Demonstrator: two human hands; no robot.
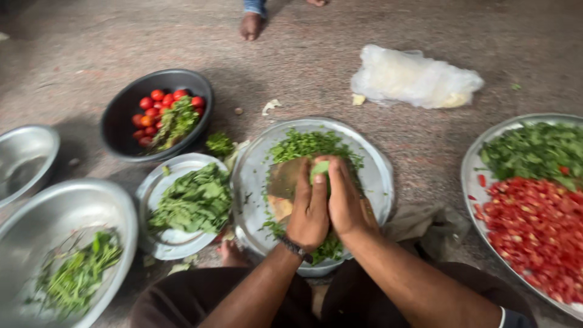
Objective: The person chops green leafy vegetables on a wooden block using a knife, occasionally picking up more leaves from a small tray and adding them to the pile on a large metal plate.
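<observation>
Steel everywhere on a speckled grey floor (316, 61). Biggest: wide tray (470, 182) at the right edge, diced red tomato (534, 231) filling its near part, chopped greens (534, 149) at the far end. Big steel basin (121, 212) at lower left with a few green stems (79, 276) inside; another steel bowl (27, 152) behind it, cut off by the frame. Centre: round steel plate (376, 176) scattered with finely chopped herbs (306, 144). Dark bowl (121, 115) farther left holds whole cherry tomatoes (155, 106) and a leafy bunch. Small steel dish (167, 240) just beside the centre plate, piled with leaves (194, 200). Crumpled clear plastic bag (416, 76) well beyond the plate. Someone else's bare foot (251, 25) at the top edge.

Hands: left hand (308, 209) and right hand (347, 203) pressed side by side over the centre plate, both clamped on a green vegetable piece (319, 170) held against an upright flat blade (284, 182). Fingers curled around it, thumbs close. The green piece sits above the plate's middle, between the fingertips and touching the blade. Dark bracelet (296, 248) on the left wrist. Motion blur; can't tell the blade's edge detail.
</observation>
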